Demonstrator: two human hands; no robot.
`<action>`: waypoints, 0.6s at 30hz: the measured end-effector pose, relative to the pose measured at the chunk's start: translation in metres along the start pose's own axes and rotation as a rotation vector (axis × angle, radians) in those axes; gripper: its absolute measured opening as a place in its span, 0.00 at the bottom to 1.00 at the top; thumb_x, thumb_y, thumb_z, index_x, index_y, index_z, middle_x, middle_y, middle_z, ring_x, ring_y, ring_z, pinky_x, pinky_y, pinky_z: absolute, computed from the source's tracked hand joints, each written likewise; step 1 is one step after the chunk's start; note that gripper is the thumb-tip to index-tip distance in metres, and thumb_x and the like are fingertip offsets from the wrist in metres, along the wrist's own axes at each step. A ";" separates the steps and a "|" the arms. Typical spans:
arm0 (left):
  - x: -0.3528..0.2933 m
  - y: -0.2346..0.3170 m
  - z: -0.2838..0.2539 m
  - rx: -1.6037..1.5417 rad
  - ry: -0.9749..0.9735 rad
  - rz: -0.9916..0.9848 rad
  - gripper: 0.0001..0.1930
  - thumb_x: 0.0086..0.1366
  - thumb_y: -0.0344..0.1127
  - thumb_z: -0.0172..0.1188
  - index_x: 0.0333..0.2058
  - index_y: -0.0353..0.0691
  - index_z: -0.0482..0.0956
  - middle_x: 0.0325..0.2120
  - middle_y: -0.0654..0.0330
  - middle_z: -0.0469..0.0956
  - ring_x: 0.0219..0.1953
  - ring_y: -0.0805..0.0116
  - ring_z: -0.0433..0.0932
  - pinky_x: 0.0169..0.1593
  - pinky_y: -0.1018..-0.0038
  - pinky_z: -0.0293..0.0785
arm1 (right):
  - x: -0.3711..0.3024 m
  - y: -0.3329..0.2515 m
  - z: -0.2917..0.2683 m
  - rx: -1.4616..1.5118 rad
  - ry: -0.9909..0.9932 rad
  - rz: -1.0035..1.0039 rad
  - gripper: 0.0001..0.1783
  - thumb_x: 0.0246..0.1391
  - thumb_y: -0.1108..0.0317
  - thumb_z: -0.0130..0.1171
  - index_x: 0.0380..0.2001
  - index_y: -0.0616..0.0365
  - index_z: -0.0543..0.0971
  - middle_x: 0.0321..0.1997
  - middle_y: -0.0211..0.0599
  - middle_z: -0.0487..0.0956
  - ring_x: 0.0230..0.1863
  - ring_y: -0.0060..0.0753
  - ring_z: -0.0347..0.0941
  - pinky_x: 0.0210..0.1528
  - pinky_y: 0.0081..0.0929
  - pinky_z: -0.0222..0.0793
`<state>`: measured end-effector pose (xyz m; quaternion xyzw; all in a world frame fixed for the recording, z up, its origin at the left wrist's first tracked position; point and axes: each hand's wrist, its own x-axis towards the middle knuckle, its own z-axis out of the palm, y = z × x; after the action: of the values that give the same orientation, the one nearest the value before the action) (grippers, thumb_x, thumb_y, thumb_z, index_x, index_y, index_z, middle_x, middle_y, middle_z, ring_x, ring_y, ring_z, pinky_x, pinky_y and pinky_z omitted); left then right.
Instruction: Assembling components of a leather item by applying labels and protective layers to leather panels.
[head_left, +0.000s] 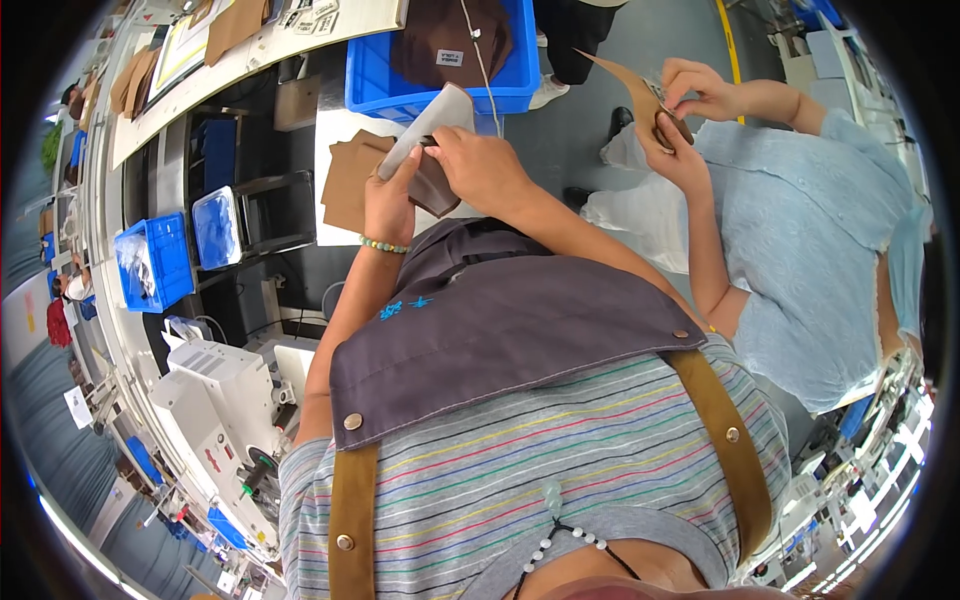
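Note:
My left hand (392, 192) is closed on a flat brown piece with a pale grey side (445, 112), thumb on top, held tilted in front of my apron. My right hand (478, 162) pinches at the same piece from the right, its fingertips beside the left thumb. A small dark object (428, 142) shows at those fingertips; its kind is too small to make out. Just left of my hands, several flat brown pieces (345, 185) lie stacked on a white tabletop (335, 232). Part of the stack is hidden behind the held piece.
Beyond my hands stands a blue bin (375, 75) with brown pieces (440, 30) in it. A co-worker in light blue (800, 230) at the right handles another brown piece (622, 85). Blue crates (165, 265) and a white machine (225, 385) are at the left.

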<state>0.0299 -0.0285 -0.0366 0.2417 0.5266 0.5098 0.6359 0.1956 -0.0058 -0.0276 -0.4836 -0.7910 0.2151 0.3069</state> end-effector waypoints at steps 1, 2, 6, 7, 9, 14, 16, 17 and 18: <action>0.000 0.000 -0.001 0.014 0.001 0.006 0.13 0.68 0.31 0.62 0.49 0.34 0.79 0.45 0.62 0.81 0.48 0.71 0.78 0.51 0.72 0.73 | 0.000 -0.001 -0.001 -0.009 -0.007 -0.001 0.15 0.67 0.59 0.51 0.33 0.60 0.74 0.28 0.45 0.80 0.26 0.51 0.80 0.25 0.43 0.74; 0.001 -0.001 -0.001 0.027 0.003 0.013 0.13 0.68 0.31 0.62 0.49 0.34 0.79 0.44 0.62 0.81 0.48 0.72 0.78 0.51 0.72 0.73 | 0.000 -0.001 -0.002 -0.010 -0.007 0.000 0.15 0.67 0.59 0.51 0.33 0.60 0.74 0.28 0.45 0.80 0.26 0.51 0.80 0.25 0.43 0.74; -0.001 -0.003 0.002 0.072 0.011 0.049 0.13 0.68 0.32 0.63 0.49 0.33 0.80 0.44 0.62 0.81 0.47 0.72 0.78 0.50 0.73 0.73 | -0.001 -0.005 -0.002 -0.005 -0.080 0.092 0.12 0.66 0.61 0.52 0.36 0.60 0.72 0.32 0.46 0.80 0.31 0.54 0.79 0.30 0.47 0.73; -0.002 -0.004 0.004 0.108 0.040 0.085 0.13 0.68 0.32 0.63 0.48 0.33 0.80 0.42 0.62 0.81 0.45 0.74 0.78 0.48 0.75 0.72 | -0.002 -0.006 -0.002 -0.016 -0.075 0.108 0.12 0.66 0.61 0.52 0.36 0.60 0.72 0.32 0.45 0.80 0.31 0.54 0.79 0.30 0.46 0.73; -0.004 -0.005 0.007 0.142 0.070 0.121 0.12 0.68 0.32 0.64 0.47 0.32 0.81 0.40 0.62 0.82 0.43 0.75 0.78 0.45 0.77 0.72 | -0.003 -0.008 0.000 -0.027 -0.054 0.110 0.12 0.66 0.61 0.52 0.35 0.60 0.72 0.31 0.45 0.80 0.31 0.53 0.79 0.29 0.46 0.73; -0.007 -0.008 0.007 0.435 0.102 0.245 0.12 0.67 0.32 0.65 0.45 0.30 0.83 0.35 0.65 0.82 0.35 0.80 0.77 0.37 0.82 0.70 | -0.006 -0.004 0.005 -0.033 -0.038 0.099 0.12 0.66 0.61 0.52 0.34 0.59 0.72 0.31 0.44 0.79 0.29 0.52 0.79 0.29 0.45 0.74; -0.007 -0.007 0.006 0.438 0.104 0.227 0.11 0.66 0.33 0.66 0.42 0.30 0.84 0.32 0.66 0.82 0.34 0.81 0.76 0.36 0.81 0.70 | -0.006 0.000 0.008 -0.075 -0.013 0.020 0.12 0.65 0.62 0.52 0.33 0.61 0.75 0.29 0.44 0.80 0.28 0.48 0.81 0.27 0.42 0.75; -0.007 -0.007 0.006 0.443 0.104 0.210 0.11 0.66 0.33 0.66 0.39 0.29 0.85 0.29 0.67 0.81 0.32 0.82 0.74 0.35 0.80 0.70 | -0.007 0.003 0.010 -0.075 -0.015 0.020 0.12 0.65 0.62 0.52 0.33 0.61 0.75 0.29 0.44 0.80 0.28 0.48 0.81 0.27 0.42 0.75; -0.007 -0.007 0.004 0.441 0.107 0.209 0.11 0.66 0.33 0.66 0.39 0.29 0.85 0.29 0.67 0.81 0.32 0.82 0.74 0.35 0.80 0.70 | -0.008 0.005 0.010 -0.079 -0.008 0.003 0.12 0.64 0.62 0.53 0.33 0.60 0.75 0.29 0.44 0.80 0.27 0.48 0.80 0.27 0.42 0.75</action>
<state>0.0370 -0.0364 -0.0384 0.4005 0.6303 0.4573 0.4829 0.1939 -0.0112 -0.0402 -0.4957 -0.7992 0.1864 0.2841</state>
